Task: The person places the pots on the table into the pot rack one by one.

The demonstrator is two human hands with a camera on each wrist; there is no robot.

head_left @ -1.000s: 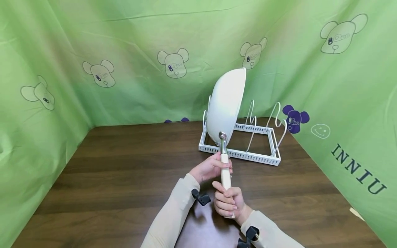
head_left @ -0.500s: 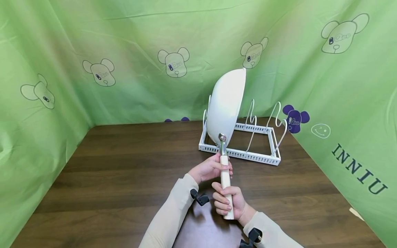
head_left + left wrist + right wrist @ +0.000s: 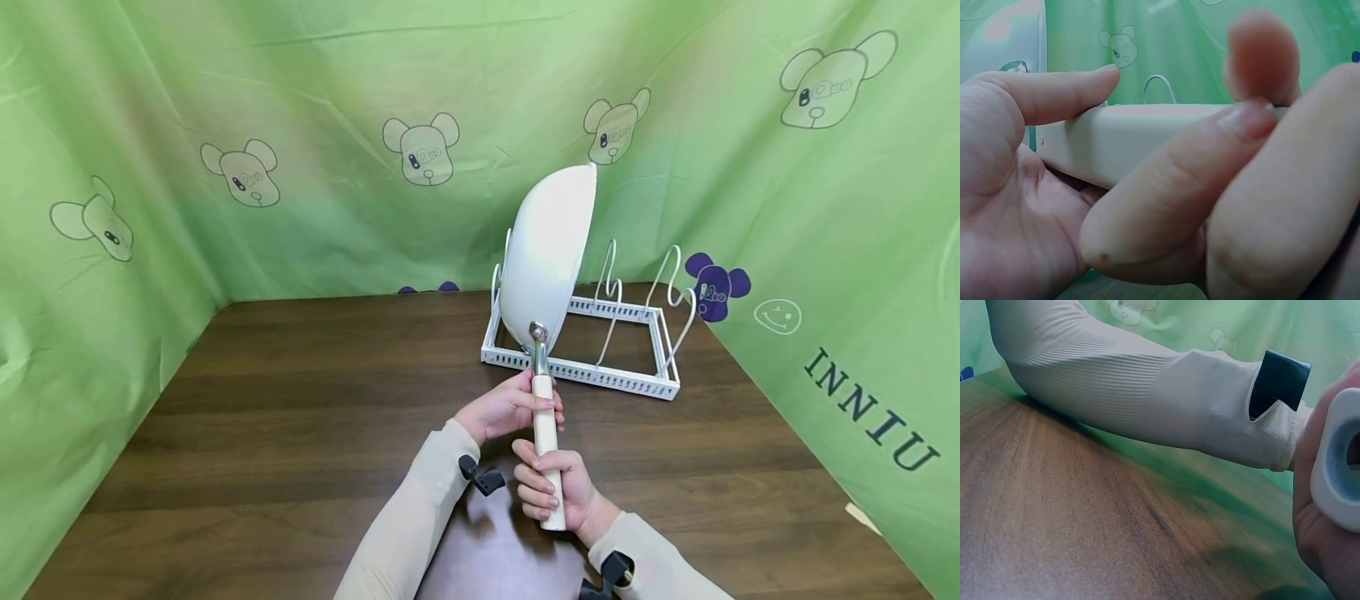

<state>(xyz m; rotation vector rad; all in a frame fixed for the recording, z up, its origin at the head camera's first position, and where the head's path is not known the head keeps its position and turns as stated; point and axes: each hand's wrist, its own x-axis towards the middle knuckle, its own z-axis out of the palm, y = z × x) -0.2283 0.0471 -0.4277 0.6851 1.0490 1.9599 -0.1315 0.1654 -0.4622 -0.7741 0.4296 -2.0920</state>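
A white deep frying pan stands on its edge in the left part of a white wire pan rack, its rounded underside facing left. Its cream handle points toward me, joined by a metal bracket. My left hand holds the handle near the bracket, thumb on top and fingers passing underneath. Lower down, my right hand grips the handle with curled fingers close to its end. In the left wrist view the handle runs between thumb and fingers. The right wrist view shows the handle's hollow end.
The rack's wire dividers rise to the right of the pan. A brown wooden table lies under everything. Green cloth with bear drawings closes off the back and sides. Black camera mounts sit on both wrists.
Over the last second the right hand has shifted its hold slightly, and more of the handle's end shows below it. The pan and rack stay in place.
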